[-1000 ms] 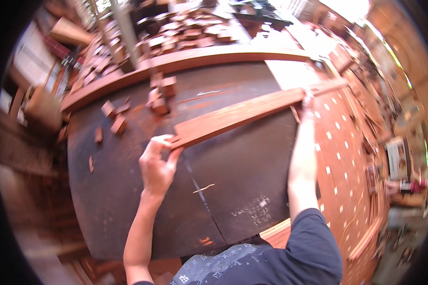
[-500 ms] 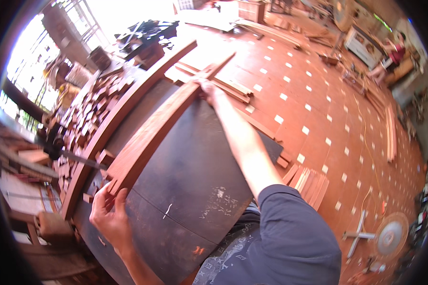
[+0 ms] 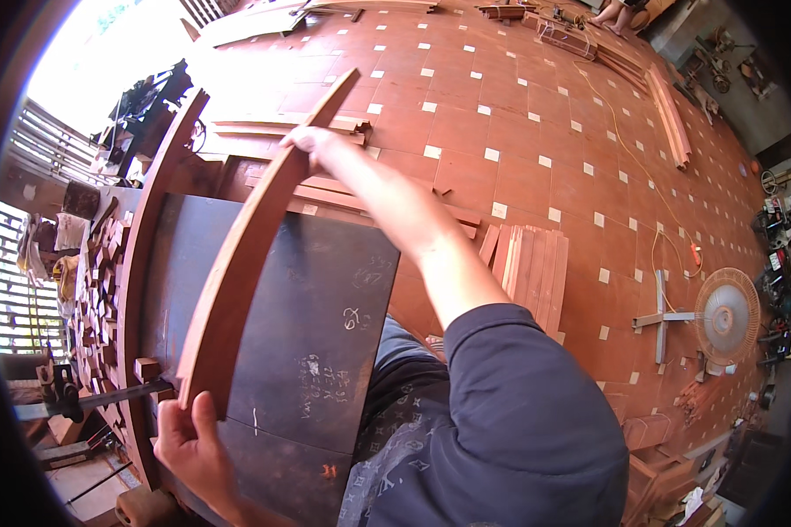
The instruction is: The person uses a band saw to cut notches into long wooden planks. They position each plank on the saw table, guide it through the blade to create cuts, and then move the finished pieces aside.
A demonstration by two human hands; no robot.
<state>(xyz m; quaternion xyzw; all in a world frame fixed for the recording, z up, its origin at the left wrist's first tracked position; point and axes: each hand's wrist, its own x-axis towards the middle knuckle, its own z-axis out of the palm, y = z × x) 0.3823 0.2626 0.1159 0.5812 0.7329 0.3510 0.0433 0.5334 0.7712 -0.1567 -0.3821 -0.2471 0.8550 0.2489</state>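
A long reddish wooden plank (image 3: 255,228) spans the dark metal worktable (image 3: 325,307), blocking passage across its middle. Bare tabletop lies open to the plank's right. To its left, a small wooden block (image 3: 146,369) and a black clamp bar (image 3: 105,400) crowd the raised wooden rim (image 3: 145,255). Stacked reddish boards (image 3: 527,272) occupy the tiled floor (image 3: 536,114) just beyond the table.

Plank (image 3: 246,237) runs over the tabletop (image 3: 325,299), my left grip (image 3: 189,443) at its near end, my right grip (image 3: 312,140) at the far end. Offcut blocks (image 3: 97,281) piled left of the tabletop, clamp (image 3: 66,395) at the near-left edge. Stacked boards (image 3: 527,272) on the floor (image 3: 518,105) to the right, fan (image 3: 725,312) further right.
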